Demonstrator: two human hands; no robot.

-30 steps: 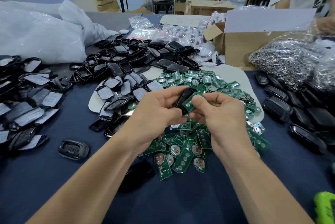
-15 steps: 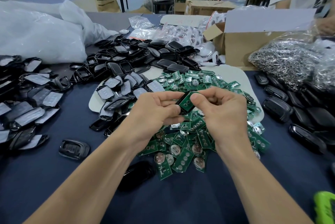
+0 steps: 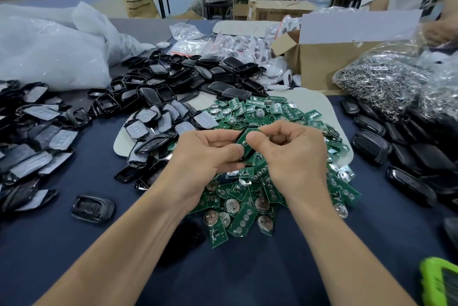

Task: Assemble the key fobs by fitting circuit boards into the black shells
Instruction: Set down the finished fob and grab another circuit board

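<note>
My left hand (image 3: 207,154) grips a black shell (image 3: 248,154) just above a heap of green circuit boards (image 3: 250,196). My right hand (image 3: 295,154) pinches a green circuit board (image 3: 242,139) with thumb and fingers and holds it against the shell's open face. Most of the shell is hidden behind my fingers. More black shells (image 3: 173,82) lie heaped behind the boards, several with grey button pads (image 3: 138,130).
Black fobs (image 3: 371,144) lie in rows at the right. A single shell (image 3: 93,208) sits at the near left. A cardboard box (image 3: 329,58), a bag of metal rings (image 3: 386,82) and white plastic bags (image 3: 49,53) stand behind. Another person's hand (image 3: 438,30) works at far right.
The circuit board has gone from tilted above the shell to lying against its face. Both hands have shifted slightly up and closer together.
</note>
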